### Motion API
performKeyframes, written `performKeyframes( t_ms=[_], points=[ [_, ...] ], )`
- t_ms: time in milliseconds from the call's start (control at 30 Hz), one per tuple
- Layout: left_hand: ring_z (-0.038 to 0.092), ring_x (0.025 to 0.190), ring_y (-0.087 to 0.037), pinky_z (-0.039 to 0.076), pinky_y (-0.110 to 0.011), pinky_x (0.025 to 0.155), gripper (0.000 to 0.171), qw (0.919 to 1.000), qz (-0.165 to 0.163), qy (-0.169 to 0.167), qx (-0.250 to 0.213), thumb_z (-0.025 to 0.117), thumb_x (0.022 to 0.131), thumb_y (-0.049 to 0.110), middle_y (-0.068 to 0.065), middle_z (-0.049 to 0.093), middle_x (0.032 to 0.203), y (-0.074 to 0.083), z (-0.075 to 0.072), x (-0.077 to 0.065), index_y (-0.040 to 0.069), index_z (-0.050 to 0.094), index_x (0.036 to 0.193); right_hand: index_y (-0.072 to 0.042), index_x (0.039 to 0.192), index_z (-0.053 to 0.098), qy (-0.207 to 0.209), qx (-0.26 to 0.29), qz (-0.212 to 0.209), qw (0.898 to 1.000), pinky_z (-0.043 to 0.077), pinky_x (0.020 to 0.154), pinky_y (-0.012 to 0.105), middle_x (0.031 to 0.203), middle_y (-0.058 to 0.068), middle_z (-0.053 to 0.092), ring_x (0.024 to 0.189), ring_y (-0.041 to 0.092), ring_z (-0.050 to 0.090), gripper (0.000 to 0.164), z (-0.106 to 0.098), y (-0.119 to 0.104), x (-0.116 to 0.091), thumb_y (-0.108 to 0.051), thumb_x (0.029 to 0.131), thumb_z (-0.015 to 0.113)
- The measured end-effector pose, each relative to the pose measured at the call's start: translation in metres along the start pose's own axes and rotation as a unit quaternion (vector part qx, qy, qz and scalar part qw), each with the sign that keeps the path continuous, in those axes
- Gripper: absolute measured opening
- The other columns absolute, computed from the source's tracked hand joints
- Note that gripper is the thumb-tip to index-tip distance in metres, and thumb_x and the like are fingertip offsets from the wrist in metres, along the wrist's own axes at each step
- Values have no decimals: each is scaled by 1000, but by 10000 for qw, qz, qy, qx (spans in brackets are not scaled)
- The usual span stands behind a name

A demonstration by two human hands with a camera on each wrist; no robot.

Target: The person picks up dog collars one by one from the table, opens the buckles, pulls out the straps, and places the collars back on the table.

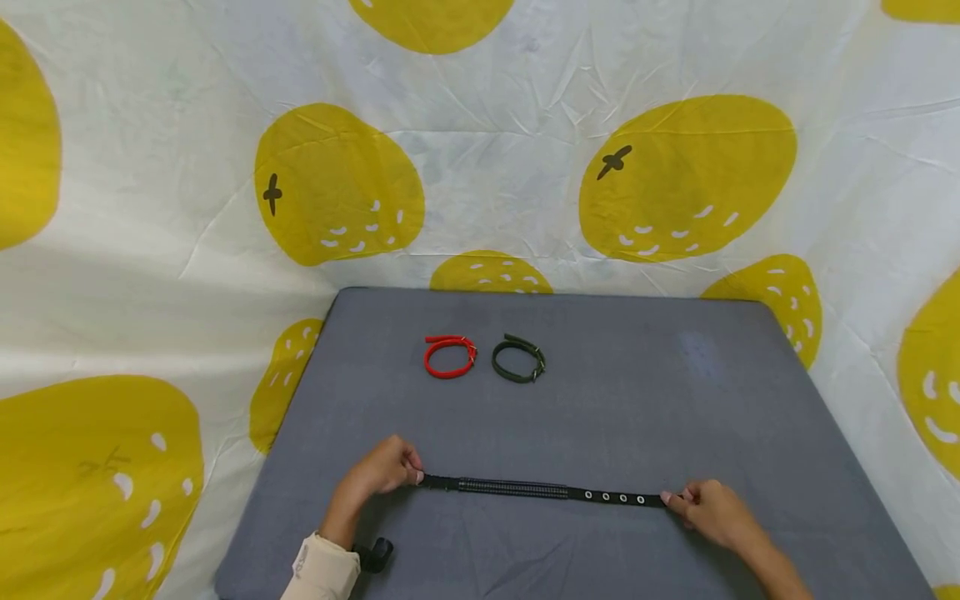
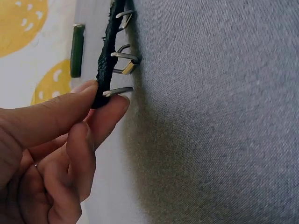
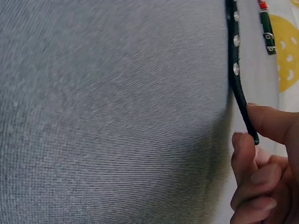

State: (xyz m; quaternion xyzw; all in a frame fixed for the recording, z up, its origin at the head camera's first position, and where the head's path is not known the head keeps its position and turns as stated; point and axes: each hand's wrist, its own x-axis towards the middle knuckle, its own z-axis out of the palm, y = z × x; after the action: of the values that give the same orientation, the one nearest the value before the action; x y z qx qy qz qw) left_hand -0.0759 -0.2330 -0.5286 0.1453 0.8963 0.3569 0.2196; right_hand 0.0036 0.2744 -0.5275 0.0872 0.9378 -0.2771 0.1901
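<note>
A black collar [image 1: 517, 488] with metal eyelets is stretched out straight between my two hands, low over the grey table. My left hand [image 1: 386, 467] pinches its buckle end between thumb and fingers; the metal buckle parts stick out beside the strap [image 2: 108, 51] in the left wrist view. With thumb and fingertips my right hand [image 1: 712, 510] pinches the tip of the eyelet end, and several eyelets show along the strap [image 3: 235, 56] in the right wrist view.
Farther back on the grey table [image 1: 637, 400] lie a coiled red collar [image 1: 448, 376] and, to its right, a coiled dark green collar [image 1: 516, 379]. A white cloth [image 1: 495, 192] printed with yellow fruit hangs behind and beside the table.
</note>
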Motion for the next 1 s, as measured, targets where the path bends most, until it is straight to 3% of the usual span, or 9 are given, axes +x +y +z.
performKeyframes(
  t_ms=[233,733,1000],
  points=[
    [50,57,-11,42,-28,53,15,9987,-317,227,331,78,73,7,5,60,62,3,0,2,11,66,66,-14,54,47,317,-252,36,9992,30,47,26,49,-6,38,48,11,36,48,5,4,2,-48,82,67],
    [46,55,-12,39,-27,52,16,9918,-469,625,1012,79,70,5,7,56,58,-1,3,0,13,66,63,-14,59,50,523,-350,63,9980,31,48,29,53,-4,43,51,13,41,50,17,7,2,-57,80,65],
    [47,56,-12,40,-28,53,17,9928,-540,506,939,79,72,9,6,55,60,0,2,-2,13,64,65,-13,63,53,534,-241,-26,9983,30,47,27,54,-5,42,51,11,40,49,15,4,1,-57,82,62]
  ],
)
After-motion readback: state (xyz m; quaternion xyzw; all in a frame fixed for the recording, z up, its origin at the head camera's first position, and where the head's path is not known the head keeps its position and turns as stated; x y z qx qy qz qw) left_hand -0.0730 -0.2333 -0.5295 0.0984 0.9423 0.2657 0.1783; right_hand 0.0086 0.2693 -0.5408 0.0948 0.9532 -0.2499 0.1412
